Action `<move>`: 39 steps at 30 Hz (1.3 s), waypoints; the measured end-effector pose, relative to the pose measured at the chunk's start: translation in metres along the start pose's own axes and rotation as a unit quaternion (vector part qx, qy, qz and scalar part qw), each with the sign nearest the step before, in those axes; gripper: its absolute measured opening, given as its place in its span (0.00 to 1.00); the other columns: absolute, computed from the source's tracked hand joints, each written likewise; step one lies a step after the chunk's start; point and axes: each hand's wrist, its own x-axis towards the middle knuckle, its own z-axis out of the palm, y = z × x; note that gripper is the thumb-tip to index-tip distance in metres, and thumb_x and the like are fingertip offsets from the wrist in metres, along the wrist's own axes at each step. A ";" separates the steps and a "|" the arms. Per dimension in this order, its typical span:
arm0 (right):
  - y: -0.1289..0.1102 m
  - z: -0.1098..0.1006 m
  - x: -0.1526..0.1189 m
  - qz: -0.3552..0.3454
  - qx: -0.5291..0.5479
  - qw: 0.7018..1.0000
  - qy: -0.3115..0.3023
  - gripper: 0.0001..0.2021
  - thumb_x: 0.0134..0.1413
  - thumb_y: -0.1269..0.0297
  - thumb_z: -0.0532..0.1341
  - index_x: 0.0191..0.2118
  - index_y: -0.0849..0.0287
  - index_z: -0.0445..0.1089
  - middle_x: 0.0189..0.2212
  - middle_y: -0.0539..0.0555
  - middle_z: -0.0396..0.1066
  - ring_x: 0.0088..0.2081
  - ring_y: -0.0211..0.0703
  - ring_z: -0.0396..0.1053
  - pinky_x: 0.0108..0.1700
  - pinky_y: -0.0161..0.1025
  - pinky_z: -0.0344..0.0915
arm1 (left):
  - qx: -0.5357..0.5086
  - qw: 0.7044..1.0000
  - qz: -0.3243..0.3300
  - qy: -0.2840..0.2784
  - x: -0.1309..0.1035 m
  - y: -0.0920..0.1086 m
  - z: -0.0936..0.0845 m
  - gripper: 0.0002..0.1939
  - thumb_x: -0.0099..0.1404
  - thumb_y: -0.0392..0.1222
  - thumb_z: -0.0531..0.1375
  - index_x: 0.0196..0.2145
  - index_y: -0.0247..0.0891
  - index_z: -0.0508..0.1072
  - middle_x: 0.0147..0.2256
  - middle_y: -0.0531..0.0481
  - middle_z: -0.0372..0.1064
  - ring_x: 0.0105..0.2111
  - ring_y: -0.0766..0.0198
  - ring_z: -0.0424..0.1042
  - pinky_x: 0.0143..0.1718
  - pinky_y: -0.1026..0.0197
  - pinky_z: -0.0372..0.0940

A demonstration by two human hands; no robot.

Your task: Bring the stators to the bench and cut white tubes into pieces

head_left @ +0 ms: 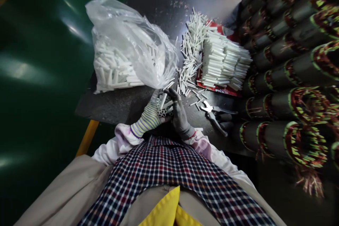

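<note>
Between my two gloved hands is a bundle of short white tubes (163,106), their round ends facing me and a few lying crosswise on top. My left hand (149,114), in a striped glove, wraps the bundle from the left. My right hand (180,113), in a grey glove, presses against its right side with the fingers curved over it. A clear plastic bag (127,49) full of longer white tubes lies just beyond my left hand. Loose thin white tubes (193,49) are heaped beyond my right hand, beside a neat stack of white tubes (222,60).
Cutting pliers (214,109) with dark handles lie on the dark table (111,109) right of my hands. The stack rests on a red sheet (230,92). Rows of motor stators with copper windings (304,144) line the right side. Green floor (39,88) shows at left.
</note>
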 end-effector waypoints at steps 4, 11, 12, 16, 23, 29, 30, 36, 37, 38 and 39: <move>-0.007 -0.001 0.001 -0.002 0.014 0.999 -0.036 0.35 0.66 0.37 0.44 0.71 0.52 0.51 0.68 0.56 0.58 0.68 0.47 0.55 0.72 0.50 0.47 | -0.035 0.999 0.009 -0.016 0.003 0.001 0.002 0.59 0.52 0.47 0.74 0.70 0.53 0.42 0.65 0.40 0.58 0.64 0.45 0.62 0.65 0.39 0.59; -0.012 0.001 0.001 0.018 0.047 0.997 -0.052 0.34 0.65 0.37 0.47 0.69 0.51 0.55 0.66 0.55 0.60 0.67 0.48 0.57 0.71 0.51 0.51 | 0.022 0.999 -0.022 -0.022 0.002 0.009 -0.008 0.63 0.51 0.50 0.73 0.72 0.47 0.39 0.64 0.38 0.60 0.62 0.40 0.64 0.62 0.37 0.63; -0.011 0.002 0.001 0.029 0.064 0.997 -0.040 0.32 0.66 0.40 0.50 0.68 0.51 0.56 0.65 0.55 0.62 0.66 0.48 0.60 0.69 0.51 0.54 | 0.022 0.999 -0.027 -0.023 0.001 0.009 -0.009 0.62 0.51 0.51 0.73 0.72 0.47 0.39 0.63 0.39 0.62 0.61 0.41 0.66 0.61 0.38 0.64; -0.004 0.007 0.000 0.029 0.110 0.993 0.016 0.28 0.61 0.49 0.62 0.63 0.52 0.62 0.59 0.57 0.69 0.60 0.51 0.67 0.64 0.52 0.61 | 0.010 0.999 -0.034 -0.031 -0.002 0.006 -0.008 0.61 0.52 0.54 0.72 0.72 0.48 0.39 0.60 0.39 0.66 0.58 0.44 0.70 0.60 0.39 0.65; -0.006 0.003 0.010 0.069 0.140 0.985 0.072 0.27 0.55 0.54 0.67 0.59 0.52 0.64 0.57 0.57 0.70 0.58 0.51 0.69 0.62 0.53 0.65 | -0.147 0.988 -0.012 -0.040 0.010 0.003 0.003 0.57 0.53 0.45 0.71 0.70 0.45 0.43 0.62 0.37 0.64 0.60 0.48 0.67 0.61 0.43 0.64; -0.002 0.003 0.022 0.105 0.132 0.982 0.091 0.29 0.59 0.50 0.62 0.63 0.50 0.60 0.55 0.56 0.73 0.54 0.49 0.72 0.57 0.53 0.70 | -0.182 0.983 -0.029 0.014 0.025 0.006 0.010 0.38 0.53 0.41 0.70 0.59 0.44 0.62 0.56 0.41 0.71 0.53 0.51 0.74 0.57 0.43 0.69; -0.002 0.001 0.023 0.100 0.131 0.982 0.092 0.28 0.59 0.50 0.62 0.63 0.50 0.60 0.55 0.55 0.73 0.54 0.49 0.73 0.57 0.52 0.71 | -0.171 0.984 -0.028 0.034 0.025 0.006 0.012 0.34 0.53 0.40 0.69 0.56 0.42 0.64 0.54 0.41 0.71 0.53 0.52 0.74 0.56 0.44 0.69; -0.032 -0.050 0.023 -0.001 0.019 0.988 0.155 0.24 0.62 0.52 0.61 0.62 0.47 0.62 0.54 0.54 0.72 0.53 0.48 0.72 0.54 0.52 0.71 | -0.156 0.983 -0.086 0.053 0.025 0.015 0.010 0.26 0.51 0.37 0.68 0.48 0.39 0.68 0.41 0.47 0.75 0.36 0.59 0.77 0.40 0.52 0.75; -0.039 -0.065 0.017 -0.014 -0.030 0.987 0.160 0.24 0.63 0.53 0.60 0.63 0.47 0.62 0.53 0.55 0.72 0.52 0.48 0.73 0.53 0.51 0.72 | -0.154 0.982 -0.092 0.055 0.025 0.017 0.007 0.25 0.51 0.38 0.68 0.48 0.39 0.69 0.40 0.48 0.75 0.35 0.60 0.76 0.39 0.54 0.74; -0.046 -0.079 0.009 -0.021 -0.090 0.983 0.157 0.24 0.63 0.55 0.60 0.63 0.48 0.62 0.52 0.55 0.73 0.50 0.47 0.74 0.51 0.50 0.72 | -0.150 0.982 -0.096 0.061 0.025 0.018 0.003 0.24 0.51 0.39 0.68 0.47 0.38 0.69 0.40 0.48 0.75 0.35 0.60 0.76 0.38 0.55 0.74; -0.052 -0.091 -0.002 -0.024 -0.163 0.976 0.142 0.23 0.63 0.57 0.60 0.62 0.49 0.63 0.51 0.56 0.73 0.48 0.47 0.74 0.50 0.50 0.73 | -0.147 0.982 -0.099 0.066 0.026 0.018 -0.002 0.24 0.51 0.39 0.69 0.46 0.38 0.69 0.40 0.48 0.75 0.36 0.60 0.76 0.39 0.56 0.73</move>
